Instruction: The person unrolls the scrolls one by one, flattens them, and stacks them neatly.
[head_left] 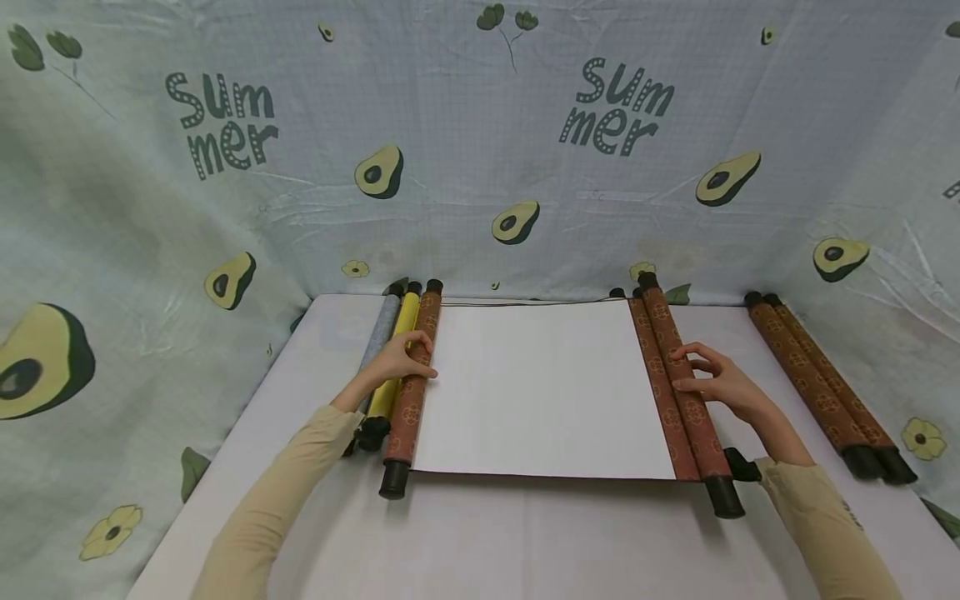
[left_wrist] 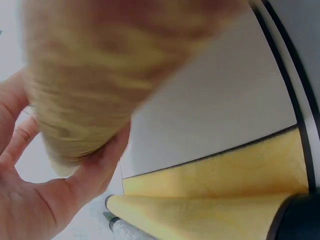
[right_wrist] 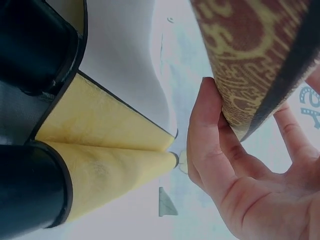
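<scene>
A hanging scroll lies unrolled, its blank white sheet (head_left: 547,392) spread between two brown patterned rolls. My left hand (head_left: 397,358) grips the left roll (head_left: 407,412) around its middle, thumb on the inner side. Around the right roll (head_left: 701,421) curl the fingers and thumb of my right hand (head_left: 716,385). Both rolls end in black knobs. Close up in the right wrist view, the roll (right_wrist: 255,55) shows a gold pattern against the fingers (right_wrist: 205,135). In the left wrist view the held roll (left_wrist: 95,100) is blurred.
Left of the brown scroll lie a yellow scroll (head_left: 385,400) and a grey one (head_left: 382,329). A yellow scroll (right_wrist: 115,172) also shows beneath on the right. Two closed brown scrolls (head_left: 817,392) lie at the table's right side. A printed cloth (head_left: 450,108) hangs behind.
</scene>
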